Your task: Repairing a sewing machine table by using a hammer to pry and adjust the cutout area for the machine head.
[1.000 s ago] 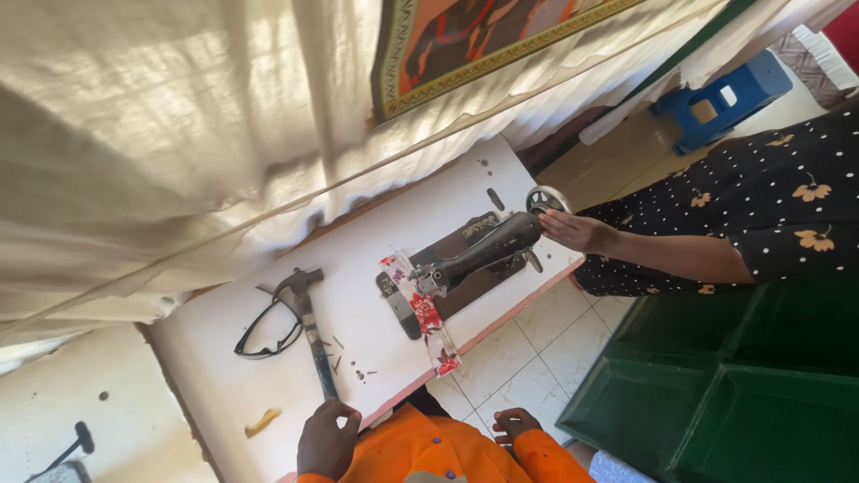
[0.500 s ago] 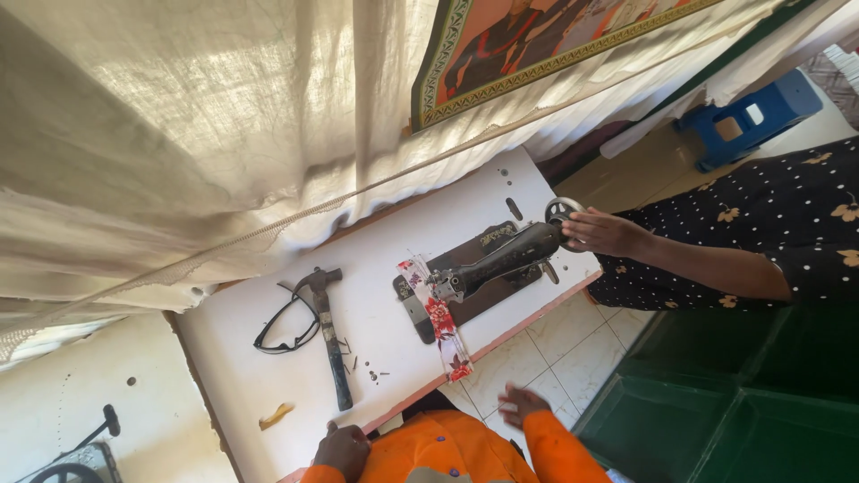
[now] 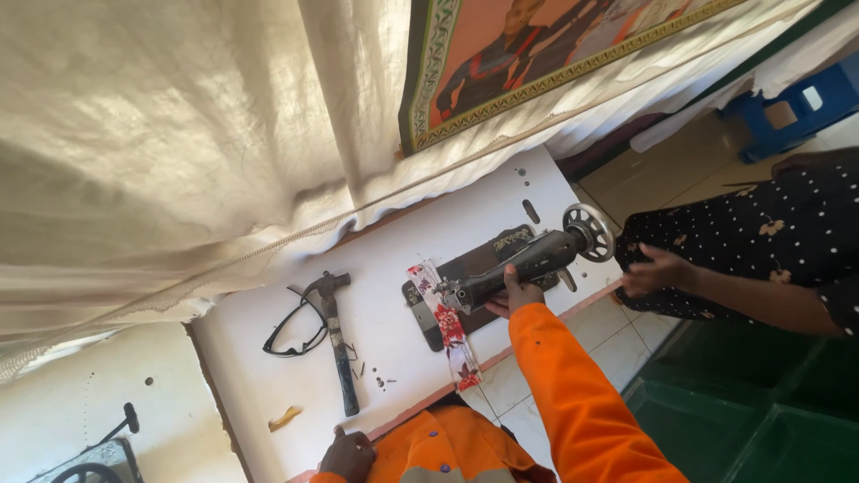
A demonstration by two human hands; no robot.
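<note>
The right hand (image 3: 512, 295) lies on the black sewing machine (image 3: 523, 262) at the middle of the white worktop (image 3: 394, 331), fingers curled on its arm. The left hand (image 3: 349, 454) rests at the near edge, fingers bent and holding nothing. If the other person's hand (image 3: 651, 271) turns the handwheel (image 3: 588, 232), the needle could catch fingers near the floral strip (image 3: 445, 317).

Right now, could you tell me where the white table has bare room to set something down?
Free: between the hammer and the floral fabric strip. Crowded: around the sewing machine, where the right hand rests.
</note>
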